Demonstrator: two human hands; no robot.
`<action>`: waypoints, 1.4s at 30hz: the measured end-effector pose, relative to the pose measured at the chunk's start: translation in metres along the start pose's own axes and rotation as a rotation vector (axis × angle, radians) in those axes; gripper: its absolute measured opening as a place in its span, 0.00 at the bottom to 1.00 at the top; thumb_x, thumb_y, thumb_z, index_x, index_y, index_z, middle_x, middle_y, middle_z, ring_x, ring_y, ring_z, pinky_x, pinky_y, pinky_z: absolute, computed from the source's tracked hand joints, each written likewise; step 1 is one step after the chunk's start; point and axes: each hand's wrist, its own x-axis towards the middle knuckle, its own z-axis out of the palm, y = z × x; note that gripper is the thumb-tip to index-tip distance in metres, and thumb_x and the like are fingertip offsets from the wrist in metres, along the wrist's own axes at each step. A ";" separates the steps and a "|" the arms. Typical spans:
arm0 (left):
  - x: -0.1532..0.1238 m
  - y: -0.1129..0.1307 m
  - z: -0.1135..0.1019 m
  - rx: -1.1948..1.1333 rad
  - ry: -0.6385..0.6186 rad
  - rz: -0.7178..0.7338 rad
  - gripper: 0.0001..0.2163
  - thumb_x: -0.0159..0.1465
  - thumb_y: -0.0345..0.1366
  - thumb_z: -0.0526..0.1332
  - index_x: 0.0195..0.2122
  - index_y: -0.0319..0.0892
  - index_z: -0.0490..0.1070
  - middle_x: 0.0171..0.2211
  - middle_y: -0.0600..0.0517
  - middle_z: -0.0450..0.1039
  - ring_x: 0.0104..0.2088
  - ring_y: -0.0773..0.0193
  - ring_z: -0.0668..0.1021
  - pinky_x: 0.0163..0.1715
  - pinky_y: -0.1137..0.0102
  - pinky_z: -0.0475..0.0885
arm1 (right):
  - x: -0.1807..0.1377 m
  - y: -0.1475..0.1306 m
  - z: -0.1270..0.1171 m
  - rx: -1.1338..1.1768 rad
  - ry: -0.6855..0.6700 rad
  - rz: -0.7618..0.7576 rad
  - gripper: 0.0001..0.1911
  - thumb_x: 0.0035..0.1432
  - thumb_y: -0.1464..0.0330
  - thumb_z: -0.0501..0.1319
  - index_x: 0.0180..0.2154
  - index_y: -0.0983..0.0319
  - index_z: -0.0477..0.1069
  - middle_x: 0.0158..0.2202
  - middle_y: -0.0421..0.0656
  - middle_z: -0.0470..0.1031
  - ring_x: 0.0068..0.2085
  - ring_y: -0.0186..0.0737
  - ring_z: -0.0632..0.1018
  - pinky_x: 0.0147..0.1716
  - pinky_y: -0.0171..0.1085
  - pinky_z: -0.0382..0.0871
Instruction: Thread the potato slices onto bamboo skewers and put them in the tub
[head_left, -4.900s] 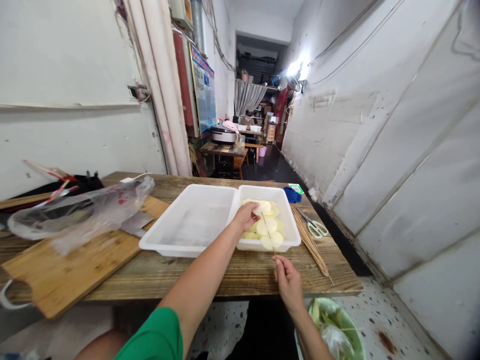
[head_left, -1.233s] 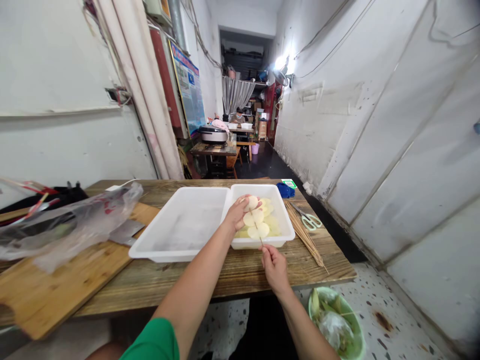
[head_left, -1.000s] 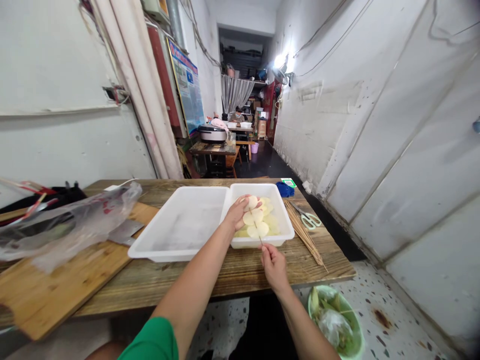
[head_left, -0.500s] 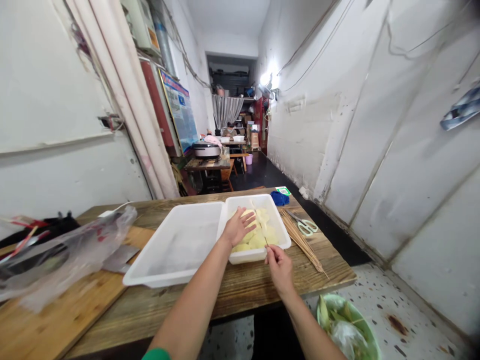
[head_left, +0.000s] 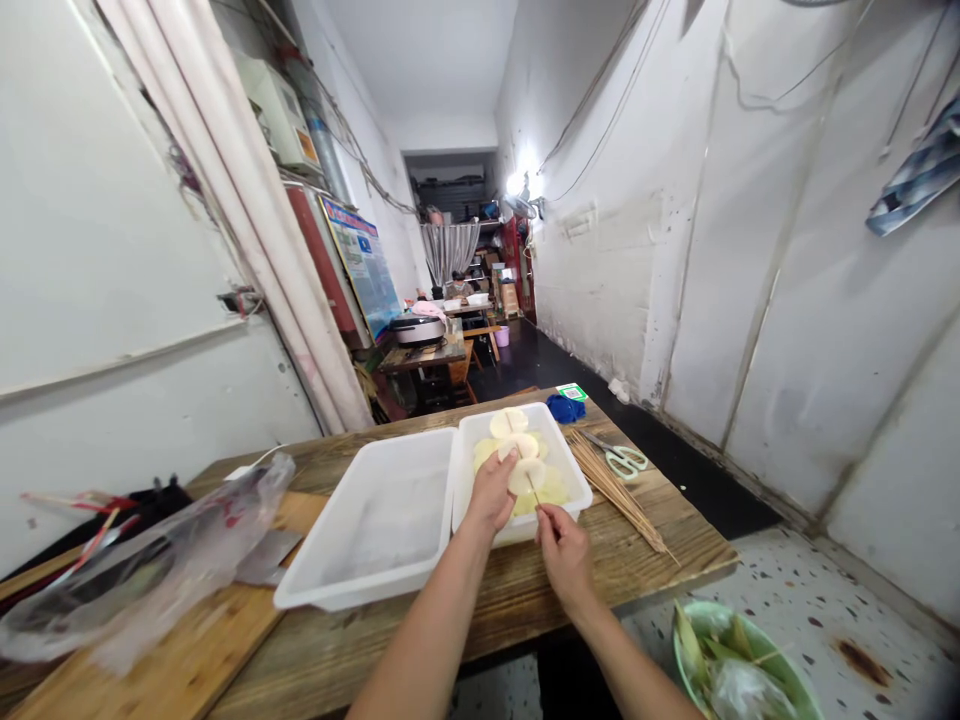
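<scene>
on my wooden worktop (head_left: 322, 650) i see two white tubs (head_left: 454, 480), wooden skewers (head_left: 619, 494), scissors (head_left: 613, 452), a blue cloth (head_left: 566, 408) and a cutting board (head_left: 202, 650).

The scene is viewed from the person's head, with the camera faced forward and down across the table (head_left: 322, 650). The left hand (head_left: 491, 495) and right hand (head_left: 562, 550) are seen from behind, close up; the trays (head_left: 382, 515) are taken in just beyond, and the view is carried back to the far curtain (head_left: 450, 250)

left hand (head_left: 493, 492): bare | right hand (head_left: 564, 550): bare | left forearm (head_left: 424, 635): bare, tapered | right forearm (head_left: 628, 652): bare, tapered | black clothing (head_left: 574, 688): below near edge of table (head_left: 337, 650)
</scene>
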 end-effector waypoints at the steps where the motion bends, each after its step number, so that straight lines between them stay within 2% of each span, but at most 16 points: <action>1: -0.001 -0.001 0.000 0.002 0.007 -0.010 0.11 0.57 0.34 0.65 0.40 0.35 0.72 0.37 0.43 0.77 0.40 0.58 0.79 0.41 0.68 0.73 | 0.000 -0.001 0.000 -0.001 -0.002 -0.001 0.18 0.61 0.60 0.53 0.38 0.65 0.75 0.25 0.44 0.75 0.25 0.37 0.73 0.28 0.34 0.64; 5: -0.003 -0.001 -0.001 -0.025 0.006 -0.036 0.12 0.59 0.35 0.64 0.41 0.35 0.72 0.38 0.42 0.77 0.41 0.57 0.79 0.40 0.68 0.74 | 0.000 -0.003 0.000 -0.008 -0.014 -0.003 0.18 0.61 0.60 0.52 0.38 0.66 0.75 0.23 0.43 0.74 0.24 0.37 0.73 0.27 0.34 0.64; 10: -0.001 -0.004 -0.004 -0.029 0.004 -0.048 0.12 0.56 0.31 0.66 0.41 0.35 0.72 0.36 0.43 0.78 0.40 0.57 0.79 0.41 0.68 0.74 | -0.001 -0.002 0.001 -0.011 -0.026 -0.016 0.19 0.62 0.61 0.51 0.38 0.66 0.75 0.23 0.43 0.74 0.24 0.37 0.72 0.26 0.33 0.64; 15: 0.002 -0.010 -0.003 -0.052 0.050 -0.084 0.10 0.57 0.31 0.65 0.39 0.33 0.73 0.35 0.42 0.78 0.40 0.57 0.79 0.43 0.65 0.73 | 0.002 0.000 0.003 -0.002 -0.015 -0.024 0.19 0.62 0.61 0.51 0.39 0.66 0.75 0.25 0.44 0.75 0.25 0.37 0.73 0.27 0.33 0.65; 19: 0.003 -0.006 -0.003 -0.079 0.080 -0.081 0.12 0.60 0.36 0.63 0.41 0.32 0.72 0.37 0.40 0.77 0.42 0.56 0.79 0.45 0.64 0.73 | 0.008 -0.006 0.001 -0.017 -0.038 0.000 0.19 0.61 0.61 0.50 0.38 0.66 0.75 0.24 0.44 0.74 0.25 0.37 0.72 0.28 0.33 0.65; 22: 0.002 -0.001 -0.005 -0.103 0.053 -0.071 0.17 0.61 0.43 0.61 0.43 0.32 0.72 0.39 0.39 0.77 0.44 0.55 0.78 0.46 0.62 0.72 | 0.011 -0.011 0.000 -0.012 -0.050 0.020 0.19 0.61 0.60 0.50 0.37 0.66 0.75 0.22 0.42 0.72 0.23 0.36 0.71 0.28 0.33 0.64; 25: -0.003 -0.002 -0.006 -0.063 0.000 -0.042 0.16 0.58 0.41 0.64 0.42 0.33 0.73 0.40 0.40 0.77 0.45 0.55 0.77 0.47 0.62 0.71 | 0.010 -0.013 0.002 0.013 -0.066 0.027 0.20 0.61 0.60 0.51 0.38 0.67 0.74 0.22 0.42 0.72 0.23 0.36 0.71 0.27 0.33 0.64; 28: -0.007 -0.006 -0.003 -0.018 0.014 -0.019 0.15 0.54 0.39 0.68 0.37 0.33 0.73 0.37 0.41 0.77 0.45 0.54 0.77 0.47 0.62 0.71 | 0.007 -0.012 0.005 0.029 -0.083 0.036 0.20 0.61 0.60 0.50 0.39 0.67 0.74 0.23 0.42 0.73 0.24 0.36 0.71 0.28 0.34 0.63; 32: -0.013 0.008 -0.004 -0.012 0.048 -0.021 0.16 0.57 0.42 0.64 0.40 0.34 0.72 0.38 0.40 0.77 0.45 0.55 0.77 0.46 0.63 0.71 | 0.008 -0.015 0.007 0.055 -0.105 0.060 0.19 0.60 0.58 0.51 0.36 0.66 0.73 0.21 0.41 0.71 0.23 0.37 0.70 0.27 0.34 0.63; 34: -0.017 0.027 -0.013 0.039 0.123 0.049 0.18 0.60 0.43 0.62 0.46 0.35 0.70 0.41 0.40 0.76 0.45 0.57 0.77 0.47 0.63 0.71 | 0.013 -0.019 0.007 0.078 -0.129 0.068 0.19 0.60 0.57 0.51 0.34 0.65 0.72 0.19 0.39 0.68 0.23 0.36 0.70 0.27 0.33 0.62; 37: -0.031 0.063 -0.041 0.291 0.310 0.307 0.21 0.58 0.38 0.63 0.53 0.38 0.65 0.45 0.42 0.75 0.47 0.60 0.76 0.51 0.63 0.68 | 0.024 -0.032 0.013 0.088 -0.229 0.054 0.18 0.60 0.57 0.51 0.33 0.64 0.72 0.18 0.38 0.68 0.23 0.36 0.70 0.26 0.33 0.63; 40: -0.051 0.094 -0.079 0.566 0.485 0.579 0.20 0.57 0.35 0.62 0.51 0.38 0.67 0.45 0.42 0.74 0.47 0.60 0.76 0.51 0.63 0.67 | 0.038 -0.053 0.032 -0.053 -0.444 0.006 0.15 0.60 0.63 0.51 0.31 0.63 0.72 0.19 0.40 0.71 0.24 0.36 0.72 0.28 0.33 0.63; 42: -0.067 0.106 -0.103 0.622 0.615 0.701 0.18 0.58 0.35 0.60 0.49 0.37 0.68 0.44 0.42 0.75 0.45 0.60 0.77 0.50 0.62 0.68 | 0.049 -0.070 0.055 -0.259 -0.588 -0.043 0.14 0.59 0.69 0.52 0.27 0.63 0.73 0.22 0.43 0.75 0.27 0.37 0.74 0.30 0.33 0.63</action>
